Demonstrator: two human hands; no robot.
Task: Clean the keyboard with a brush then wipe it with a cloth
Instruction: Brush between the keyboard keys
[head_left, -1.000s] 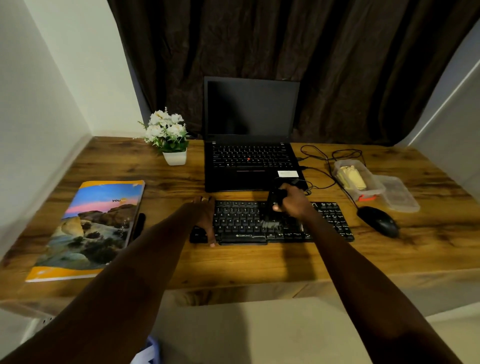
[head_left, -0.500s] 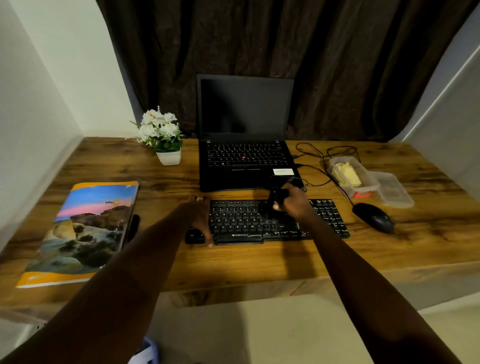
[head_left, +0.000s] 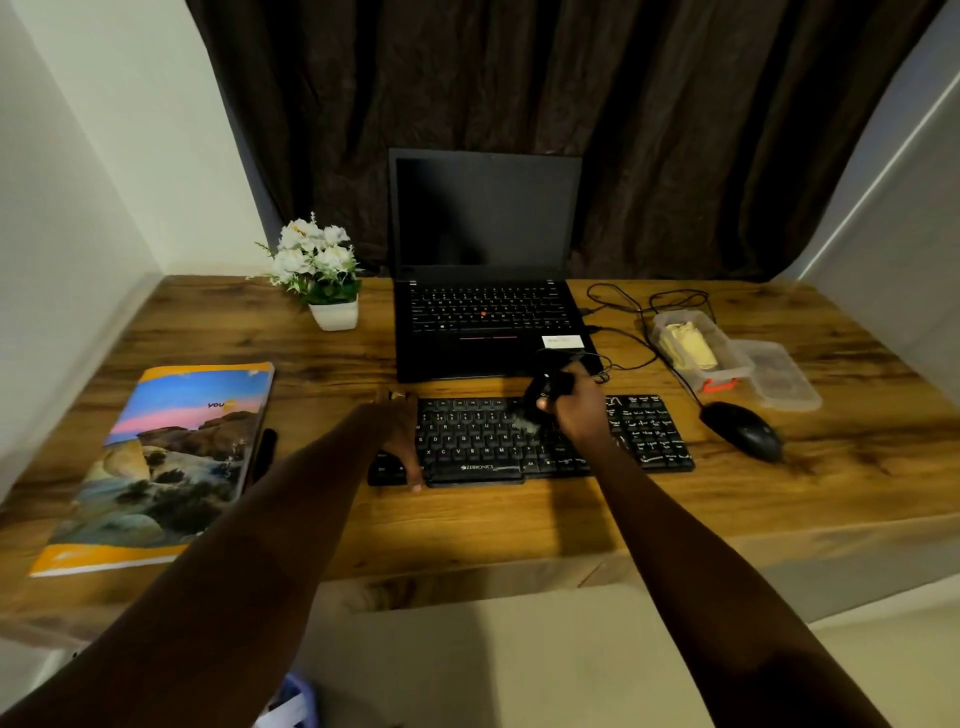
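Note:
A black keyboard (head_left: 644, 431) lies flat on the wooden desk (head_left: 467, 525) in front of a laptop. My right hand (head_left: 579, 405) grips a black brush (head_left: 543, 392) over the middle of the keys, its pale bristles touching them. My left hand (head_left: 402, 441) rests flat on the keyboard's left end, fingers spread over the edge. A yellowish folded cloth (head_left: 685, 343) lies in a clear plastic tub (head_left: 727, 364) at the right rear.
An open black laptop (head_left: 485, 260) stands behind the keyboard. A black mouse (head_left: 743, 430) and cables lie to the right, the tub's lid (head_left: 784, 379) beside the tub. A white flower pot (head_left: 324, 280) and a colourful book (head_left: 166, 462) sit on the left.
My right hand has moved the brush slightly up the middle of the keyboard. The head camera has shifted a little. My left hand stays on the left end.

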